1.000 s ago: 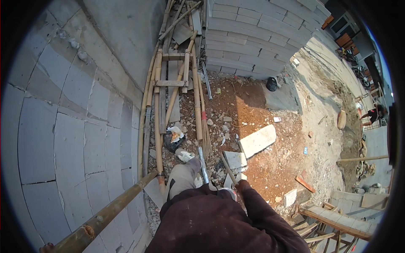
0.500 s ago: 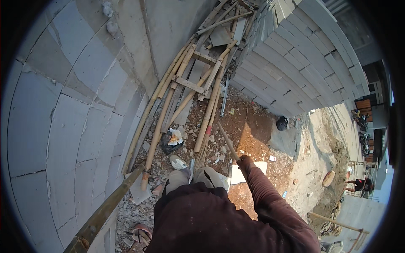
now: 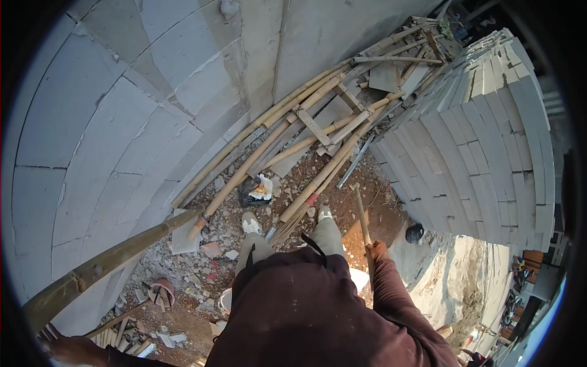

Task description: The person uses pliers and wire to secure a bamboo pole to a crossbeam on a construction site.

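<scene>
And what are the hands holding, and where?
The right hand holds a wooden stick partway along its length. The left hand is by the bamboo pole; whether it grips it can't be told.

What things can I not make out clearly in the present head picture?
In the head view:
Bamboo pole: near end lost in the dark rim, so whether the left hand touches it is unclear.
White slab: partly hidden by the shirt.
Reddish bucket: contents too small to identify.
Right hand on the wooden stick: finger placement too small to tell.
</scene>
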